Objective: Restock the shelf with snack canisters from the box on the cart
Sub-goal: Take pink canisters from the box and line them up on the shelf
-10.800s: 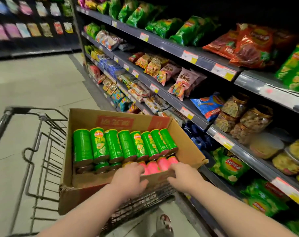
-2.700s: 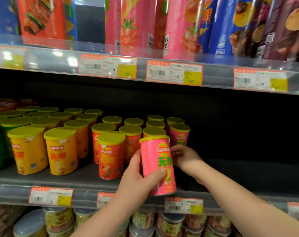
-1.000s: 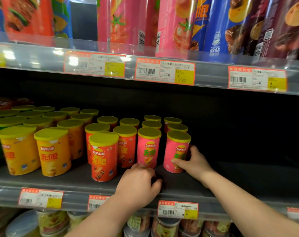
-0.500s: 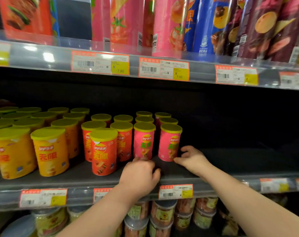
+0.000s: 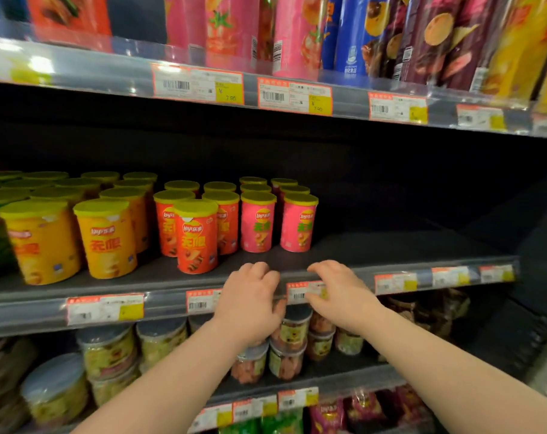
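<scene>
Hands are both back from the product vs half a second ago. The right hand (image 5: 339,292) was at the base of the right pink canister (image 5: 298,227) then and now sits at the shelf's front lip, apart from it. The pink canister the left hand (image 5: 250,296) carried 2.7 s ago is out of that hand.

Left fingers (image 5: 259,270): loosely curled, knuckles up, holding nothing. They sit over the front edge of the shelf (image 5: 391,252) - contact with the deck unclear. Right fingers (image 5: 322,267): same loose curl, nothing held, over the lip. The palm covers part of a price tag (image 5: 297,292).

Both front pink canisters stand upright just beyond the fingertips. The left pink canister (image 5: 257,225) is straight past the left fingers and the right one sits between the two hands' fingertips, further in. Neither is touched. More pink lids are lined up behind them.

Left of the left fingers: a red canister (image 5: 197,238) stands forward of its row, then yellow canisters (image 5: 104,242). Right of the right fingers is bare dark deck.

Above: tall snack tubes (image 5: 297,36) on the upper shelf. Below the hands: clear tubs (image 5: 292,333), partly hidden by both wrists. Image is motion-blurred - label text mostly unreadable.
</scene>
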{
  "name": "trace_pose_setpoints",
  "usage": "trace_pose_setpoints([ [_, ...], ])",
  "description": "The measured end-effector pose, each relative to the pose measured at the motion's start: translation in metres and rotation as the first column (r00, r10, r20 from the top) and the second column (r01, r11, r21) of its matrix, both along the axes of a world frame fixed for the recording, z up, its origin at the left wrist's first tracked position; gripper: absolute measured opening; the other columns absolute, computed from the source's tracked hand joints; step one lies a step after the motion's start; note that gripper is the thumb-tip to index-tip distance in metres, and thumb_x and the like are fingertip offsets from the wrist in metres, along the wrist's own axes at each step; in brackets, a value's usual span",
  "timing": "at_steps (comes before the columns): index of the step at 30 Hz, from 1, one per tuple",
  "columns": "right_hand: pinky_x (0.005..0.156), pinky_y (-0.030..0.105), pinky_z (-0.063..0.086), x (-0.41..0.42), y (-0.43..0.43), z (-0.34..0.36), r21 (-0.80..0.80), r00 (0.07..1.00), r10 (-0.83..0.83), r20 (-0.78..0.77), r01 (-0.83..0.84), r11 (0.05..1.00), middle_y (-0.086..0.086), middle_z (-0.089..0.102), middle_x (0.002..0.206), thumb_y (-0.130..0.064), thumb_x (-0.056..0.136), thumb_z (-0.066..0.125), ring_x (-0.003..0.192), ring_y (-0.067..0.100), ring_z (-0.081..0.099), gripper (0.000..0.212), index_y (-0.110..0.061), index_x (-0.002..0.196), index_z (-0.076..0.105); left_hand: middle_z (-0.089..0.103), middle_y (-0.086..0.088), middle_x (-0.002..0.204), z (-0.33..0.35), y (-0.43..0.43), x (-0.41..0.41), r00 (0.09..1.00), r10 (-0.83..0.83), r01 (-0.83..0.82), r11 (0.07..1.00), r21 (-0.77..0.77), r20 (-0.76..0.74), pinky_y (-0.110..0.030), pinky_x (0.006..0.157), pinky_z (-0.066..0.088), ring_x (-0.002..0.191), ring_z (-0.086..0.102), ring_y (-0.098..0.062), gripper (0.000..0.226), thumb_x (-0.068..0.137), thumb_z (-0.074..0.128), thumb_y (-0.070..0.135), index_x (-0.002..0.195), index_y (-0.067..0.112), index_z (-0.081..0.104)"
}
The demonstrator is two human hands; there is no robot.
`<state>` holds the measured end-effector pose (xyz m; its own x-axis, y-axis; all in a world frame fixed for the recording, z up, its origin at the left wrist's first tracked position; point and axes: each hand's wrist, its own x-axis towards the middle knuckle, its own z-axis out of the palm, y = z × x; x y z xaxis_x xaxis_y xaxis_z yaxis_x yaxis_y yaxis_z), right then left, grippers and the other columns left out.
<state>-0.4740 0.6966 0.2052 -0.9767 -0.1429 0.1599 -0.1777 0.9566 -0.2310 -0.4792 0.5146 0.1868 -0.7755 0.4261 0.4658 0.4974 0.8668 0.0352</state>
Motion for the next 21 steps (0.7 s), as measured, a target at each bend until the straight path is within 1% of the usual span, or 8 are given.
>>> trace_pose_setpoints([
  [1,0.11,0.037,0.032,0.005,0.0,-0.005,0.021,1.0,0.009,-0.007,-0.009,1.0,-0.001,0.031,0.148,-0.036,0.093,0.05,0.138,0.02,0.026,0.053,-0.023,0.142,0.034,0.06,-0.007,0.113,-0.001,0.0,0.007,1.0,0.019,-0.018,1.0,-0.024,0.019,-0.042,0.085,0.049,0.104,0.058,-0.033,0.052,0.078,0.04,0.048,0.108,0.014,0.066],
  [3,0.114,0.037,0.027,0.015,-0.001,-0.012,0.047,1.0,0.015,-0.004,-0.015,0.999,-0.001,0.02,0.155,-0.038,0.093,0.05,0.144,0.021,0.017,0.056,-0.024,0.144,0.032,0.041,-0.005,0.142,-0.007,-0.002,0.019,0.992,0.083,-0.076,0.994,-0.08,0.099,-0.042,0.108,0.031,0.134,0.033,-0.03,0.051,0.087,0.044,0.045,0.129,0.018,0.054],
  [4,0.114,0.037,0.027,0.019,0.0,-0.016,0.051,1.0,0.022,-0.005,-0.021,0.998,-0.001,0.02,0.156,-0.038,0.093,0.05,0.144,0.021,0.018,0.056,-0.024,0.144,0.032,0.036,-0.003,0.146,-0.01,-0.003,0.024,0.986,0.112,-0.101,0.991,-0.086,0.128,-0.04,0.111,0.026,0.14,0.024,-0.028,0.051,0.089,0.045,0.044,0.133,0.019,0.05],
  [5,0.112,0.036,0.03,0.022,0.0,-0.02,0.051,0.999,0.037,-0.011,-0.037,0.998,-0.001,0.024,0.154,-0.038,0.092,0.051,0.141,0.021,0.023,0.056,-0.024,0.144,0.034,0.037,-0.003,0.145,-0.012,-0.004,0.03,0.982,0.131,-0.12,0.989,-0.089,0.133,-0.039,0.111,0.028,0.139,0.024,-0.026,0.049,0.089,0.044,0.043,0.132,0.019,0.05],
  [7,0.108,0.034,0.035,0.032,-0.001,-0.027,0.052,0.996,0.086,-0.022,-0.085,0.995,-0.002,0.035,0.148,-0.036,0.09,0.052,0.135,0.019,0.033,0.055,-0.024,0.141,0.038,0.043,-0.003,0.137,-0.018,-0.004,0.045,0.977,0.159,-0.145,0.984,-0.104,0.143,-0.037,0.103,0.035,0.129,0.035,-0.024,0.043,0.09,0.043,0.04,0.125,0.018,0.053],
  [11,0.103,0.037,0.041,0.063,0.001,-0.045,0.109,0.988,0.145,0.058,-0.151,0.983,0.0,0.043,0.141,-0.039,0.088,0.052,0.13,0.023,0.041,0.051,-0.022,0.136,0.043,0.048,-0.002,0.125,-0.033,0.007,0.08,0.937,0.243,-0.213,0.967,-0.142,0.252,-0.036,0.091,0.04,0.12,0.045,-0.025,0.035,0.089,0.045,0.038,0.118,0.019,0.052],
  [18,0.101,0.039,0.041,0.129,0.021,-0.081,0.178,0.94,0.209,0.27,-0.262,0.949,0.001,0.044,0.14,-0.039,0.09,0.051,0.126,0.025,0.044,0.055,-0.025,0.141,0.037,0.05,-0.002,0.125,-0.075,0.033,0.158,0.853,0.336,-0.264,0.938,-0.225,0.399,-0.038,0.09,0.044,0.116,0.049,-0.025,0.043,0.092,0.045,0.045,0.125,0.019,0.05],
  [21,0.101,0.039,0.041,0.154,0.024,-0.098,0.196,0.906,0.239,0.349,-0.32,0.927,0.002,0.044,0.141,-0.041,0.09,0.052,0.127,0.026,0.045,0.056,-0.024,0.141,0.036,0.051,-0.004,0.121,-0.088,0.036,0.195,0.805,0.386,-0.293,0.919,-0.265,0.451,-0.039,0.089,0.046,0.113,0.05,-0.026,0.042,0.092,0.047,0.045,0.122,0.017,0.051],
])
